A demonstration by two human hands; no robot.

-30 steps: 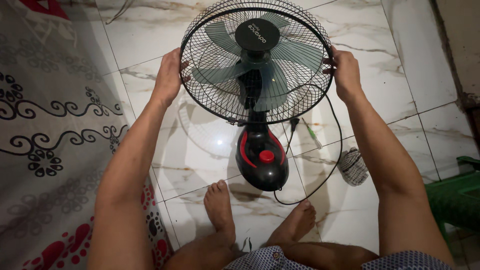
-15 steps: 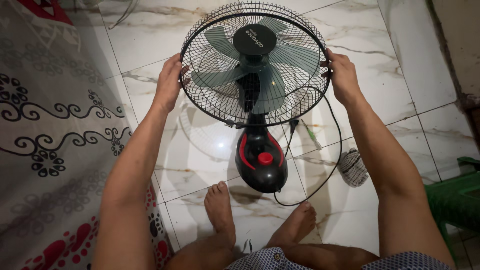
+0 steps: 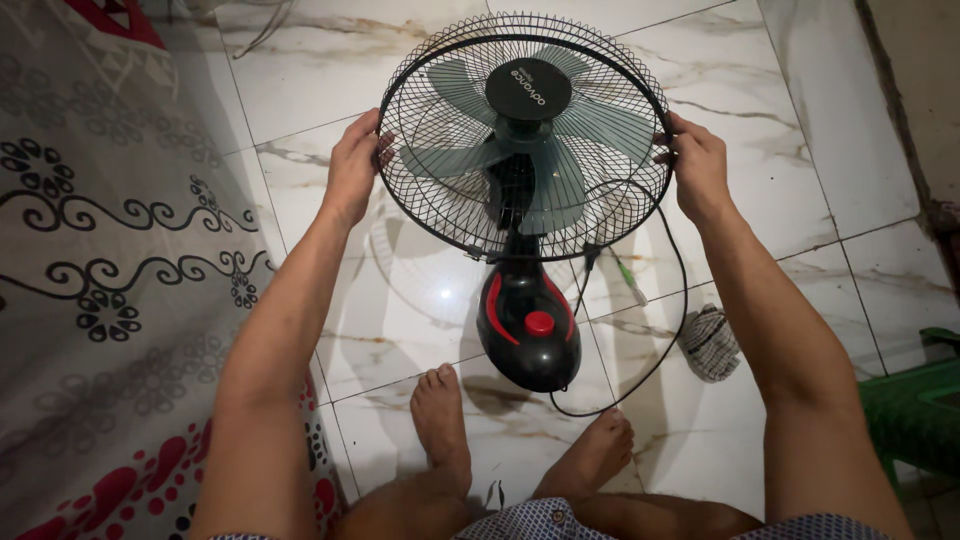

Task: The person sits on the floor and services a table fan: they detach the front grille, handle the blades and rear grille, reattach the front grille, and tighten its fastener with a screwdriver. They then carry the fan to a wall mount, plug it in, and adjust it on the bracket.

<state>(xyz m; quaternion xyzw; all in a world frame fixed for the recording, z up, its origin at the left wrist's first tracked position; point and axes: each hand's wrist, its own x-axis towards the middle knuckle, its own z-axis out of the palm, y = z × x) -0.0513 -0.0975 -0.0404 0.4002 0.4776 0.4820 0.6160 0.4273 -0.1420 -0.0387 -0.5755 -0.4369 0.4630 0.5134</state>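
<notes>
The white marble-veined tile floor (image 3: 780,120) is carrying everything here, with a grey patterned fabric mat with black scrolls and red motifs (image 3: 110,300) lying along its left side. Over the tiles, the round black wire-caged fan with pale teal blades (image 3: 525,135) is sitting a little higher and more centred in view than it was a moment ago, and its face is tilting slightly more toward the camera. That small shift suggests the person is lifting or turning the fan head rather than leaving it at rest.

Its black base with red trim and a red button (image 3: 528,335) is hanging below the cage, just above the person's bare feet (image 3: 445,415). A thin black cord (image 3: 668,335) is looping from the base across the floor.

The left hand (image 3: 352,168) is clamping the left rim of the cage, and the right hand (image 3: 698,165) is gripping the right rim, so the two are staying well apart.

A corner of a green plastic stool (image 3: 915,410) is showing at the right edge, and a small checked cloth bundle (image 3: 710,343) is lying near the cord.
</notes>
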